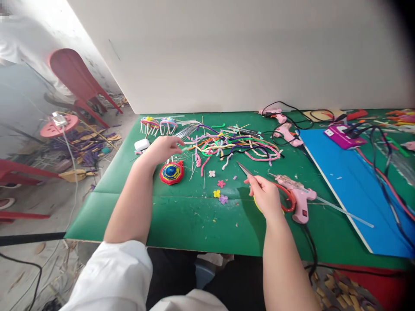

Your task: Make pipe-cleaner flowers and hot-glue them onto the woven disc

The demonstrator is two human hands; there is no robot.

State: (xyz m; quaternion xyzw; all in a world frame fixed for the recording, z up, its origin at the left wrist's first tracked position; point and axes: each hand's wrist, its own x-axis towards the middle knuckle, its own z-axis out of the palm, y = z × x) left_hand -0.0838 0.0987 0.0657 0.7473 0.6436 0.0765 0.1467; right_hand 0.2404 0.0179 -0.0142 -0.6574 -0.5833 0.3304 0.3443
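Observation:
My right hand (pixel 267 196) grips a pair of scissors (pixel 244 168), its pointed blades aimed up and left. Part of an orange handle shows beside the wrist. Over the left part of the table, my left hand (pixel 167 147) is stretched out with finger and thumb apart; I see nothing between them. Just right of its fingertips lies a heap of coloured pipe cleaners (pixel 223 144). Below this hand is an octagonal woven ornament (pixel 172 172) in red, yellow and blue. Small fuzzy flowers lie between the hands: white (pixel 212 173), pink (pixel 221 184), yellow (pixel 216 194) and purple (pixel 223 199).
A pink glue gun (pixel 303 203) with a glue stick lies right of my right hand. Beyond are a blue board (pixel 343 185) and a purple power strip (pixel 345 136) with cables. A white case (pixel 142 144) and two small ornaments (pixel 149 124) sit at the left. A white panel (pixel 240 56) stands behind.

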